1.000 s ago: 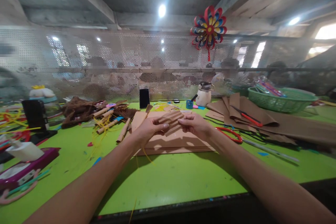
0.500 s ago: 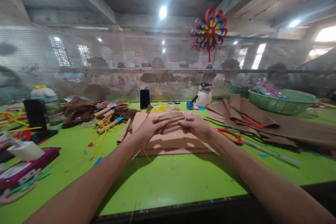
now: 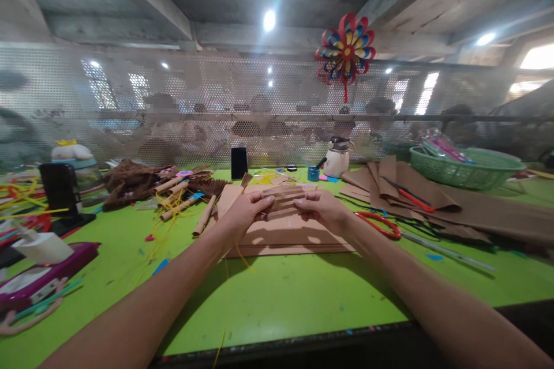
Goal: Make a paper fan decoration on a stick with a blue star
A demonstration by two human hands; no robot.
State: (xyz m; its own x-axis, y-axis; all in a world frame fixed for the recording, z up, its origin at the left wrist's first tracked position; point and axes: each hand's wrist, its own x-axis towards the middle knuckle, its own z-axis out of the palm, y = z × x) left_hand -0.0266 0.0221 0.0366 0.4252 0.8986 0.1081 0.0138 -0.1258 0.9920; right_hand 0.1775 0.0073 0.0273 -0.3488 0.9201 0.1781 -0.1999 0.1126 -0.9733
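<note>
My left hand (image 3: 243,214) and right hand (image 3: 324,207) each pinch one end of the pleated brown paper (image 3: 283,199), its folds running side to side just above the cardboard stack (image 3: 294,239).

Centre: ends of the pleated paper (image 3: 283,199) hidden under the left hand (image 3: 242,213) and right hand (image 3: 322,207). Mid-frame: people (image 3: 259,121) behind the mesh screen (image 3: 208,86), blurred. Lower left: pink tray (image 3: 38,279) cut by the edge. Right: contents of the basket (image 3: 454,172) indistinct.

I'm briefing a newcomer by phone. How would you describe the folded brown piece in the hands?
On the green table, a flat stack of brown sheets lies centrally. Above it the left hand and right hand pinch the pleated brown paper: ridged like an accordion, while the sheets beneath lie flat.
</note>
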